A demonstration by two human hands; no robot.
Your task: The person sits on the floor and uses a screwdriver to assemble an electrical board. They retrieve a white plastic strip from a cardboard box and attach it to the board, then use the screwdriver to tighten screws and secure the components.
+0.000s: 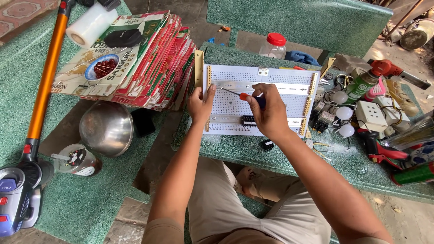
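While my left hand [200, 103] presses the perforated white panel [257, 101] flat | right hand [266, 110] grips orange-handled screwdriver [242, 95], driving a rail screw | next: steady downward pressure.

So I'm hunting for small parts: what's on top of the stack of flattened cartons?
On the stack of flattened cartons sit a small bowl of red bits, a black pouch and a roll of clear film. Anything beneath these is covered.
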